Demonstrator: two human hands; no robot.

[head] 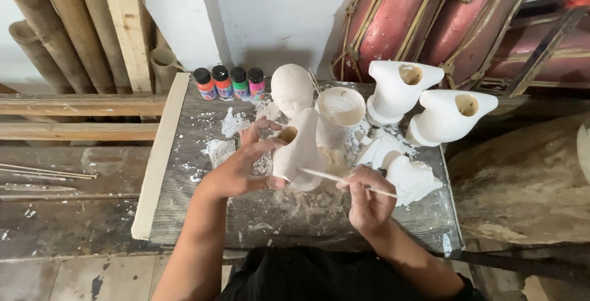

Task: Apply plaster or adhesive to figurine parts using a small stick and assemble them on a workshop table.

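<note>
My left hand (243, 166) grips a white plaster figure (302, 150) with a hollow opening at its top, holding it upright on the stained wooden board (184, 215). My right hand (367, 199) pinches a thin brush stick (344, 179) whose tip touches the lower side of that figure. Just behind the figure stands a white cup (339, 113) with whitish liquid, and a plaster head (292, 89) sits behind it.
Several small paint bottles (230, 83) line the board's back edge. Two more white plaster figures (399, 89) (452, 115) stand at the right, with plaster pieces (409, 178) before them. Bamboo poles (55, 24) lean left, red drums (430, 18) behind.
</note>
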